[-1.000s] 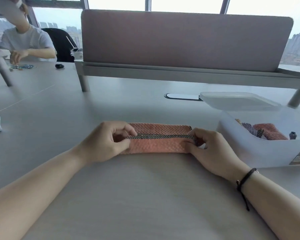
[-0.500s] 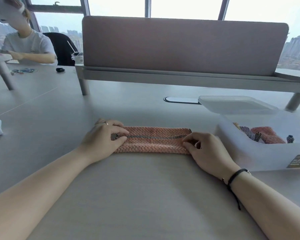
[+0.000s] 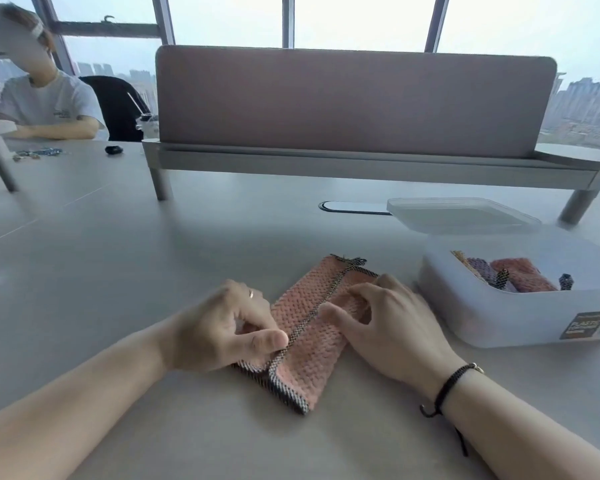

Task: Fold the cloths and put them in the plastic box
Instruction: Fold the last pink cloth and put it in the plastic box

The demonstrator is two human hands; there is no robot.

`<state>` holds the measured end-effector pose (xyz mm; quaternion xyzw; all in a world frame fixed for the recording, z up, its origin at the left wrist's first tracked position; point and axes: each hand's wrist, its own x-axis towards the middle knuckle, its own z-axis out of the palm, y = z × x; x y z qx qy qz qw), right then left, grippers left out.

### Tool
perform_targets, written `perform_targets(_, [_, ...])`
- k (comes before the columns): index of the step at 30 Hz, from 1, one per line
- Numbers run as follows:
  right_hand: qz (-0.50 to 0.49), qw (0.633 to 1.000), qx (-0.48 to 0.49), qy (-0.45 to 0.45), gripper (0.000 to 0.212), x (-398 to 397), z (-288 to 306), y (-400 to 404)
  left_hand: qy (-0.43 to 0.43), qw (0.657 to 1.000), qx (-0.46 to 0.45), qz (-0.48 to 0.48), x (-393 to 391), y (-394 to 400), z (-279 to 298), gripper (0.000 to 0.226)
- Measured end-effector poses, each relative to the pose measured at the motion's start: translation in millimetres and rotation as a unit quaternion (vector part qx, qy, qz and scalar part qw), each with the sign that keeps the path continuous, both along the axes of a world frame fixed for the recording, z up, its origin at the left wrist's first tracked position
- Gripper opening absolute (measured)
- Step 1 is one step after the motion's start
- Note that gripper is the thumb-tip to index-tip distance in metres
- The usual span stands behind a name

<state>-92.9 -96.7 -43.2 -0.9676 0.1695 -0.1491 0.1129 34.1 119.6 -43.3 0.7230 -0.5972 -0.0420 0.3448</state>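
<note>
Two hands work one folded strip of cloth on the table. The left hand grips the near end, fingers curled over the cloth's left edge with the thumb laid toward the dark trim running down the middle. The right hand rests on the far right side, its fingers bent and their tips pressing into the pink weave; whether it truly pinches a layer or only presses is hard to tell through the motion blur. Both forearms reach in from the near edge, wrists low, the right one wearing a dark bracelet.

The strip lies slantwise between the hands, near end by the left hand, far end pointing away toward the box. The step in hand looks like the next fold of the strip — end onto end. To do it well, keep one end pinned flat, bring the other squarely over it so the trim lines meet, and smooth the crease before lifting, since a thick, loose weave like this will likely spring open.

Just right of the right hand stands the plastic box, open, with folded cloths already inside. Its lid lies beyond it.
</note>
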Motion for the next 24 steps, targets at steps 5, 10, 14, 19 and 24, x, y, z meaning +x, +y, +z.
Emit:
perform_targets(5, [0.158, 0.980, 0.019, 0.120, 0.099, 3.8, -5.1, 2.2, 0.061, 0.983, -0.154, 0.083, -5.0, -12.0, -8.4, 0.035])
perform_targets(10, [0.180, 0.975, 0.016, 0.130, 0.103, 7.3, -6.8, -0.4, -0.076, 0.991, 0.008, 0.114, 15.5, -14.5, -17.8, 0.045])
perform_targets(14, [0.174, 0.976, 0.016, 0.126, 0.105, 7.6, -7.6, -2.6, -0.090, 0.981, 0.136, 0.108, 11.8, -18.6, -16.9, 0.076])
perform_targets(19, [0.167, 0.978, 0.018, 0.124, 0.104, 5.2, -5.3, -6.5, -0.086, 0.964, 0.212, 0.136, 7.3, -21.4, -10.7, 0.092])
perform_targets(24, [0.171, 0.978, 0.034, 0.116, 0.099, 0.9, -2.4, -7.7, -0.116, 0.946, 0.271, 0.137, 10.4, -24.9, -10.1, 0.094])
